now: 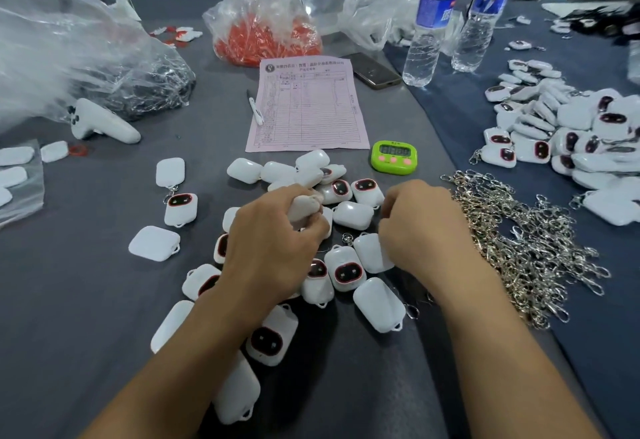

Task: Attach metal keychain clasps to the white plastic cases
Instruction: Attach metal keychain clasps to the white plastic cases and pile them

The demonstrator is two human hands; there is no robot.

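**One case gripped on the left, right fingertips hidden**

I see the left hand [273,241] raised over the middle of the grey table [86,317]. Its fingers and thumb are curled round one white case [304,208], which pokes out above the knuckles toward the far edge. I judge it is held up like that to turn the case's small loop toward the right hand [419,227], which sits just beside it. The right hand's fingers are curled inward and the back of the hand covers their tips, so I cannot tell whether they pinch a clasp or nothing. A narrow gap shows between the two hands, and the held case appears clear of the right fingers.

The layout reads to me as a work line:

- The loose cases [344,272] lie heaped in the middle, under and around both hands, within easy reach of the left.
- The pile of metal clasps [519,241] lies just beside the right hand, toward the right edge, so that hand can draw one without crossing over.
- The finished cases [571,116], some with clasps showing, are stacked by the far right edge, apart from the undone ones.
- A green timer [394,158] and a pink form [306,106] sit beyond the heap toward the far edge, out of the hands' way.
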